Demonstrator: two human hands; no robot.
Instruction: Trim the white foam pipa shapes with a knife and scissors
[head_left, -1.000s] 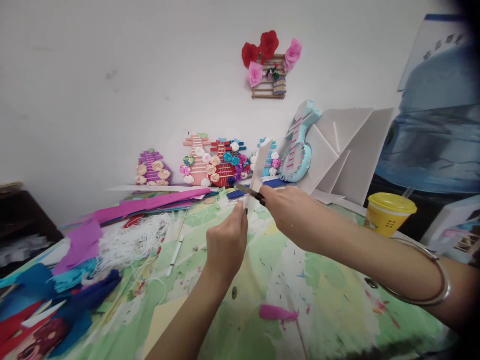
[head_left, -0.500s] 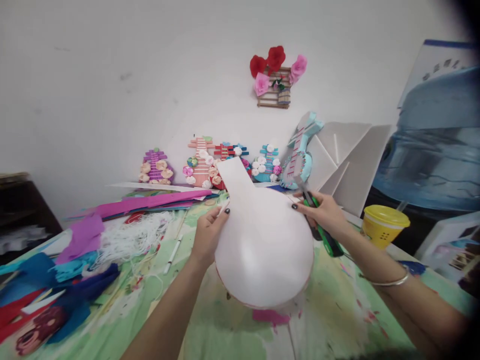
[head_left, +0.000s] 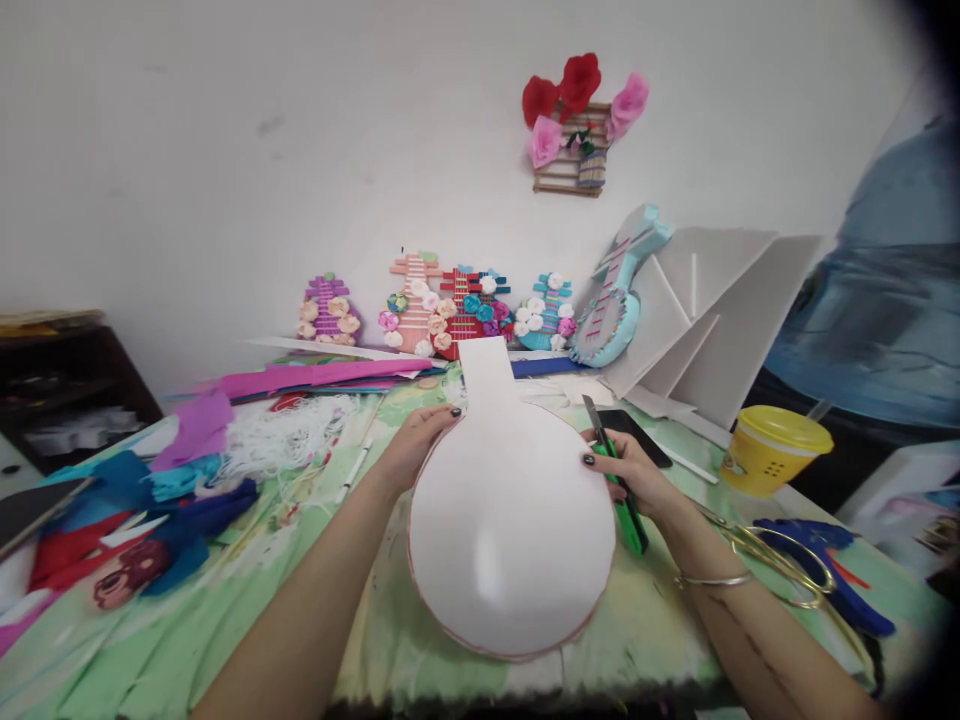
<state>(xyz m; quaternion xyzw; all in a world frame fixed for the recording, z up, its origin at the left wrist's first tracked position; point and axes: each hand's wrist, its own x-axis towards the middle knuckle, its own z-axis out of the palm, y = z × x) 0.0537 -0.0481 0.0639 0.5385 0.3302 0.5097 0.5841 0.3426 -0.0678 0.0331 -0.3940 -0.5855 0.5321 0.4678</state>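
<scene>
A white foam board cut-out, round with a short neck like a lute body, lies almost flat in front of me over the green table. My left hand grips its upper left edge, fingers curled over the rim. My right hand touches the cut-out's right edge with a fingertip while it is closed round a green utility knife, its blade pointing away from me.
Coloured paper strips and white string pile up at the left. Small decorated lute models stand along the wall, white foam sheets lean at the right. A yellow cup, gold scissors and a blue glue gun lie right.
The cut-out has turned from edge-on to flat and come down toward the table. My right hand, with the knife, has moved to its right edge. My head has tilted lower.
</scene>
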